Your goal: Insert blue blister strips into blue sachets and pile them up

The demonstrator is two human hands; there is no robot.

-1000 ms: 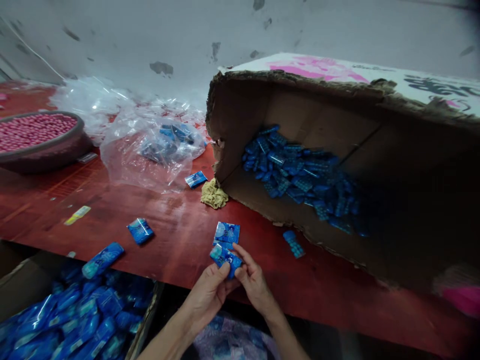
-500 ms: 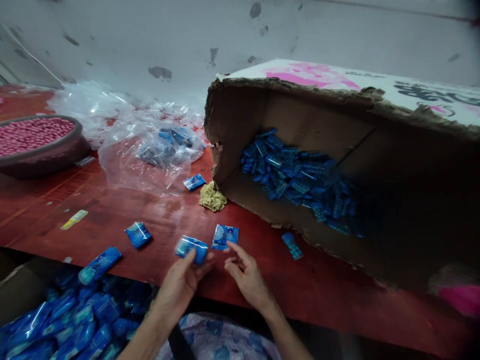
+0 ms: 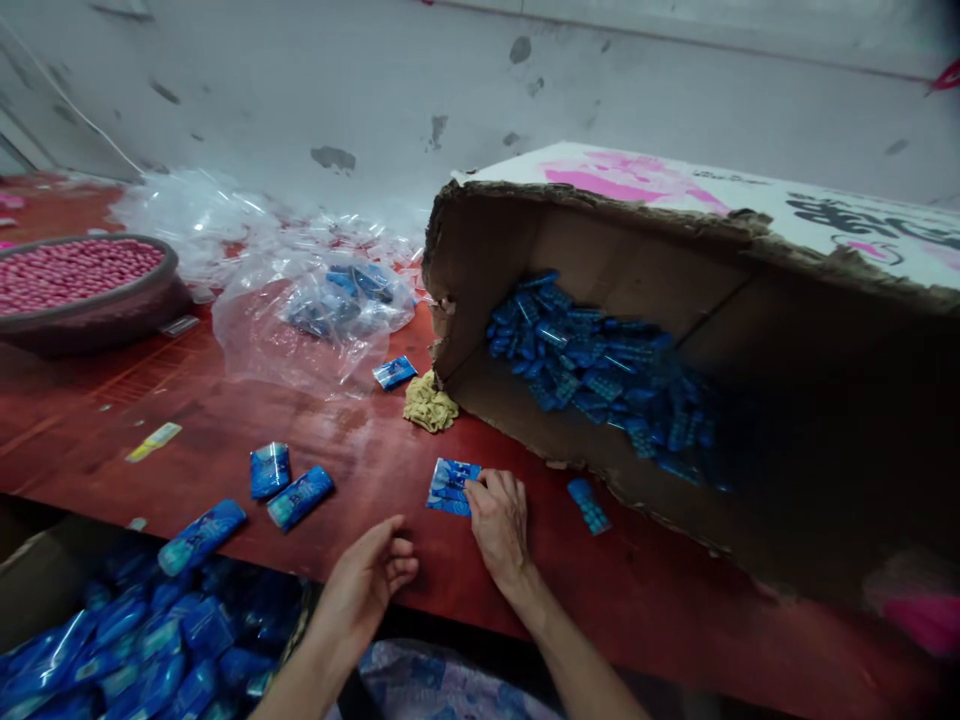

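At the table's front, my right hand has its fingers pressed together at the right edge of a flat blue printed wrapper, which lies on the red surface. To its left hovers my left hand, thumb apart and fingers loosely curled, with nothing in it. Further left are a blue packet, a second blue packet touching or close beside it, and a longer filled blue packet at the front edge. A small clear pack of blue pieces rests right of my right hand.
A big torn-edged cardboard box lies on its side at right, holding many blue packs. A yellow cloth sits by its corner. Behind are a clear plastic bag and a bowl of pink pieces. Blue packets fill a bin below left.
The blue packet from my left hand now lies on the table to the left, by the other packet. My right hand has closed on the wrapper's edge.
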